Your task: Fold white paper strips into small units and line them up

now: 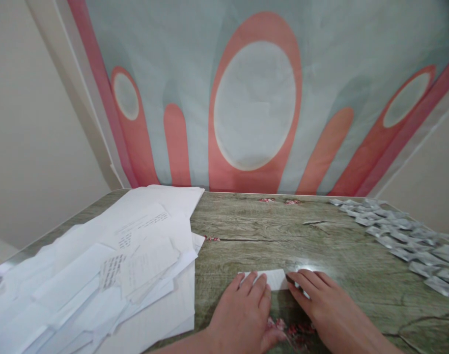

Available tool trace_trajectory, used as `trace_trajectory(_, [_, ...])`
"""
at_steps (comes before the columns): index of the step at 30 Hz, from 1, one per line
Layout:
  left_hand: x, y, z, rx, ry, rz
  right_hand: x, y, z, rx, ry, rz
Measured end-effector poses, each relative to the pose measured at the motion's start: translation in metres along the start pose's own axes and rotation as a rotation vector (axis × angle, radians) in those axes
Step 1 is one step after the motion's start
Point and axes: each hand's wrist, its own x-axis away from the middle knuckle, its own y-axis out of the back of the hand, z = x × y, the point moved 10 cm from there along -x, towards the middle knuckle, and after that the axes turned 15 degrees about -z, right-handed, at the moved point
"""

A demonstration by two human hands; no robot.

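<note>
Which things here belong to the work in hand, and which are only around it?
Work:
- paper slip, at left hand and right hand
- probably paper pile and folded pieces

Only around:
- wall poster
- table, as support

Bare, slim-fingered left hand (244, 309) and right hand (322, 300) join bare forearms (360, 329).

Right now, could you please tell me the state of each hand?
Left hand: open, fingers resting on the paper strip.
Right hand: at the paper strip's right end; whether it grips cannot be told.
</note>
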Motion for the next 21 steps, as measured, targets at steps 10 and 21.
trace_trajectory(10, [-0.016, 0.018, 0.016, 0.057, 0.035, -0.002, -0.008, -0.013, 0.006, -0.099, 0.011, -0.023])
trace_trajectory(21, [-0.018, 0.025, 0.015, -0.028, 0.033, -0.023, -0.013, -0.016, 0.003, -0.076, -0.009, -0.002])
